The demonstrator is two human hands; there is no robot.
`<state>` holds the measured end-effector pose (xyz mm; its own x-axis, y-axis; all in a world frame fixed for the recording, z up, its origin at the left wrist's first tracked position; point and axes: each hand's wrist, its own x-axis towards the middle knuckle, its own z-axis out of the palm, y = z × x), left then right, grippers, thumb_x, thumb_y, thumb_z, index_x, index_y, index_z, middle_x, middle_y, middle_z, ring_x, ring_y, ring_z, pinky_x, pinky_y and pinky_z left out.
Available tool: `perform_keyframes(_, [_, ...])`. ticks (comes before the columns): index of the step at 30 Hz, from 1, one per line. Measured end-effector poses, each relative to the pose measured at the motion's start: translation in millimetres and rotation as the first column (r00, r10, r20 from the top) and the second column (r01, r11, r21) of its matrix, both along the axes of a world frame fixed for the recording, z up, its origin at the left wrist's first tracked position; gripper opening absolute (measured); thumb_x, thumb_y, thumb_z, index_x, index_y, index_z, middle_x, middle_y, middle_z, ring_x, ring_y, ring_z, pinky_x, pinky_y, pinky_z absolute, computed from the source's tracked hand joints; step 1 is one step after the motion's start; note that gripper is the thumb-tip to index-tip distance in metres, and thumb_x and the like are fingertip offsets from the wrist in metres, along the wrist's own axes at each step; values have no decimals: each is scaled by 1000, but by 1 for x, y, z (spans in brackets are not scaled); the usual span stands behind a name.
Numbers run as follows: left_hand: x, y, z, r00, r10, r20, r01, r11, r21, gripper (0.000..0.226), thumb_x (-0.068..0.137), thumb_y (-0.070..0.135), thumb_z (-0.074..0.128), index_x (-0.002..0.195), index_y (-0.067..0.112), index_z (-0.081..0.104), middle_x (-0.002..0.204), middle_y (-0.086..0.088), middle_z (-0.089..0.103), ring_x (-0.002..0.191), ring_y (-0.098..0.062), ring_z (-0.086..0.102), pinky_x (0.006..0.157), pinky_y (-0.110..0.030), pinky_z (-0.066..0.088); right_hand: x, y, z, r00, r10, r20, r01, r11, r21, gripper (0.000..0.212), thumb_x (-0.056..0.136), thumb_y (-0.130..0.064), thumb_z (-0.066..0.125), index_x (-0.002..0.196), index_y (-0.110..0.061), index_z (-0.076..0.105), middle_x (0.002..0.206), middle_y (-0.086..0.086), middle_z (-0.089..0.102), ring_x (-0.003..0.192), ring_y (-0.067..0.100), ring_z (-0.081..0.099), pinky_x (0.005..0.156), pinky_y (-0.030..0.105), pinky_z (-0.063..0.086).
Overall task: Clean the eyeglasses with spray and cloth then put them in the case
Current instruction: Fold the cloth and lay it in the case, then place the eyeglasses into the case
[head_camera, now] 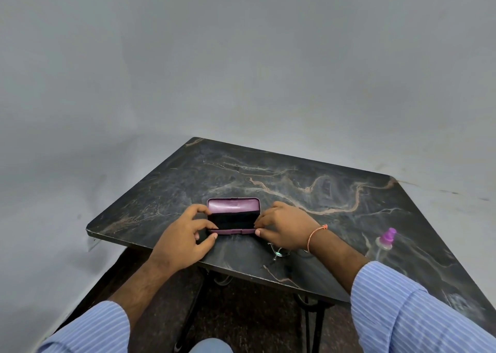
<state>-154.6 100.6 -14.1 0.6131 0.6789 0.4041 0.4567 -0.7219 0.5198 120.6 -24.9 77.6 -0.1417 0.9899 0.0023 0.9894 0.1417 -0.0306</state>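
A purple eyeglass case [233, 205] lies open on the dark marble table [295, 181], its lid raised toward the far side and its black lining showing. My left hand [185, 238] grips the case's left end, thumb at the front rim and fingers at the lid. My right hand [281, 228] grips the right end the same way. The eyeglasses [279, 252] lie on the table under my right wrist, mostly hidden; one lens and a bit of frame show. A clear spray bottle with a purple cap [386, 241] stands to the right. No cloth is visible.
The table's near edge [241, 271] runs just below my hands, with black metal legs underneath. A grey wall stands behind the table. My knees and a dark floor lie below the edge.
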Motion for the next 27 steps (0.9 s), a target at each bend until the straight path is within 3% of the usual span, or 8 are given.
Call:
perform_keyframes(6, [0, 0, 7, 1000, 16, -21, -17, 996, -84, 17, 90, 37, 90, 106, 44, 89, 167, 27, 42, 73, -7, 69, 72, -7, 47, 27, -20, 20, 990, -56, -133, 65, 996, 61, 24, 103, -35, 65, 121, -27, 79, 123, -5, 77, 118, 17, 63, 108, 37, 47])
perform_keyframes(11, [3, 2, 15, 998, 43, -40, -50, 979, -196, 25, 85, 41, 94, 108, 48, 88, 169, 5, 52, 71, -5, 75, 74, -9, 51, 57, -44, 32, 982, -180, -52, 170, 973, -154, 28, 94, -48, 73, 118, -36, 78, 122, -11, 78, 113, 15, 69, 97, 35, 55])
perform_keyframes(15, [3, 4, 19, 997, 12, 71, 13, 942, -334, 28, 85, 43, 95, 86, 67, 81, 121, -8, 86, 124, -1, 75, 76, 4, 43, 62, -51, 25, 979, -197, -56, 179, 956, -234, 30, 91, -47, 78, 119, -37, 77, 114, -11, 79, 106, 15, 72, 92, 34, 57])
perform_keyframes(18, [3, 10, 18, 998, 19, 60, 5, 929, -370, 21, 87, 41, 94, 92, 60, 86, 132, 2, 83, 106, -4, 82, 74, -1, 46, 62, -50, 21, 973, -201, -112, 175, 962, -211, 24, 91, -44, 80, 113, -33, 80, 111, -11, 80, 104, 13, 72, 94, 35, 58])
perform_keyframes(21, [3, 15, 15, 999, -14, 42, 30, 902, -430, 20, 88, 41, 94, 87, 59, 85, 76, 7, 85, 140, 3, 64, 88, -7, 44, 64, -49, 16, 945, -220, -244, 168, 962, -216, 15, 92, -37, 82, 104, -27, 82, 101, -9, 82, 95, 11, 75, 94, 37, 60])
perform_keyframes(22, [3, 16, 15, 999, -23, 32, 35, 896, -443, 20, 87, 41, 94, 87, 59, 85, 77, 5, 85, 139, 9, 61, 88, -11, 46, 65, -49, 14, 927, -230, -298, 168, 961, -221, 13, 92, -35, 83, 101, -26, 82, 97, -8, 83, 90, 11, 77, 92, 37, 62])
perform_keyframes(24, [4, 16, 17, 1000, -18, 19, 24, 900, -435, 19, 85, 43, 96, 91, 58, 86, 120, -2, 87, 118, 24, 64, 83, -19, 52, 67, -50, 13, 880, -249, -404, 159, 957, -242, 9, 91, -31, 84, 97, -24, 81, 90, -8, 83, 83, 12, 78, 86, 33, 64])
perform_keyframes(27, [6, 16, 18, 1000, -12, 6, 13, 922, -388, 24, 83, 45, 96, 92, 64, 84, 148, -1, 74, 97, 7, 77, 81, -19, 53, 70, -52, 9, 820, -247, -516, 127, 958, -256, 9, 92, -24, 85, 97, -18, 81, 92, -2, 84, 87, 19, 80, 84, 34, 65])
